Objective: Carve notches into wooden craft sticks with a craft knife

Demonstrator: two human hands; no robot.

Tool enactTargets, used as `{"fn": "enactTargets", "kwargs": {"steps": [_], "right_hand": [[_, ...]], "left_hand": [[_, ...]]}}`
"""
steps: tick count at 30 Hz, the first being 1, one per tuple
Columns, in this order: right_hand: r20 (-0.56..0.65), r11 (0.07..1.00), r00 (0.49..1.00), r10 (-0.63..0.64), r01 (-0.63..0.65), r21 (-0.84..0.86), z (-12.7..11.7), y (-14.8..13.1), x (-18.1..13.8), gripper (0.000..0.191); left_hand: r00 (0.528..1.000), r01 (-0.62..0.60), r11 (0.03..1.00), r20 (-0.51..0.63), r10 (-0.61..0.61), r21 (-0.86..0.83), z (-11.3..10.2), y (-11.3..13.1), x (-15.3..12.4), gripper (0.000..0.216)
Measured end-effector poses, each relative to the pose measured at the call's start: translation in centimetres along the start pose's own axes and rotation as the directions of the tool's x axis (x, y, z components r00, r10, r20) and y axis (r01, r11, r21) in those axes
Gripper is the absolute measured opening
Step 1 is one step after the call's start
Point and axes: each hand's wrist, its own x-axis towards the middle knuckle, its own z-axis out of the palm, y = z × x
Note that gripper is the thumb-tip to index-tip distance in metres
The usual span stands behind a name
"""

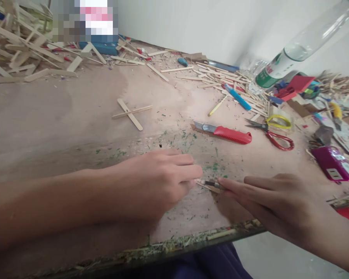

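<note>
The worn table (75,116) fills the frame, flecked green, with loose sticks (218,75) heaped along its upper edge. At lower centre the left hand (159,182) and right hand (267,201) meet on 1 short stick (209,186). Its long axis runs left-right between them, each equally near. Left fingers (189,172) curl together, pinching its left end. Right fingers (235,186), straight and together, touch its right end; whether they grip it I cannot tell.
</note>
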Motion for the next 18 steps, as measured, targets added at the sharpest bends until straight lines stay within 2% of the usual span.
{"fn": "enactTargets", "kwargs": {"steps": [5, 7, 11, 15, 18], "right_hand": [[0.003, 0.999, 0.999, 0.032, -0.032, 0.018, 0.1, 0.5, -0.2, 0.038], [0.038, 1.000, 0.999, -0.006, 0.005, 0.006, -0.7, 0.4, 0.4, 0.039], [0.129, 0.993, 0.990, -0.060, 0.072, -0.098, -3.1, -0.5, 2.7, 0.028], [0.219, 0.975, 0.974, -0.053, 0.098, -0.201, -4.6, -1.9, 4.6, 0.036], [0.228, 0.970, 0.973, -0.039, 0.092, -0.227, -4.7, -2.5, 4.8, 0.038]], "left_hand": [[1.000, 0.001, 1.000, -0.006, -0.001, 0.010, -0.1, -0.1, -0.1, 0.024], [1.000, 0.002, 1.000, -0.003, -0.002, 0.022, -0.1, -0.1, -0.1, 0.025], [1.000, 0.016, 0.999, -0.006, -0.016, 0.049, -0.1, 0.2, -0.1, 0.027], [1.000, 0.008, 0.998, -0.024, -0.006, 0.069, 0.0, 0.6, -0.1, 0.025], [1.000, 0.013, 0.997, -0.014, -0.012, 0.070, 0.0, 0.7, -0.1, 0.014]]}}
